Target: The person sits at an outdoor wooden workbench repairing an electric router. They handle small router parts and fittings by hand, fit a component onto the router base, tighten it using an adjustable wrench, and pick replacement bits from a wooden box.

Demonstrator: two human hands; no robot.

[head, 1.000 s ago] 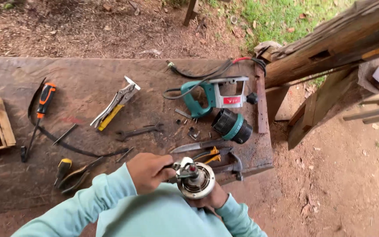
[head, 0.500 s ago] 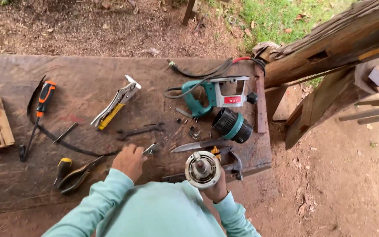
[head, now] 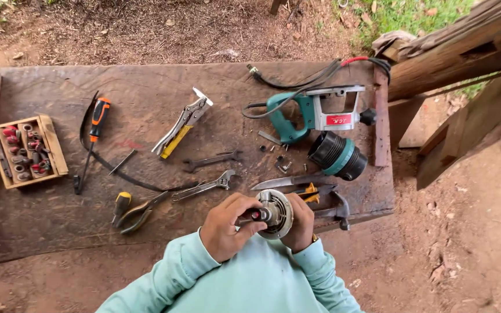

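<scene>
Both hands [head: 262,223] grip a round metal motor part [head: 275,213] above the workbench [head: 59,214].

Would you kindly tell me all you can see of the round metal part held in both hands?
The round metal part is a silvery grey disc with a raised rim and a dark hub at its centre. It faces up, held just above the near table edge. The right hand cups it; the left hand pinches at the hub.

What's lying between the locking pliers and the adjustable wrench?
In the head view, a small open-ended spanner lies between the locking pliers and the adjustable wrench.
</scene>
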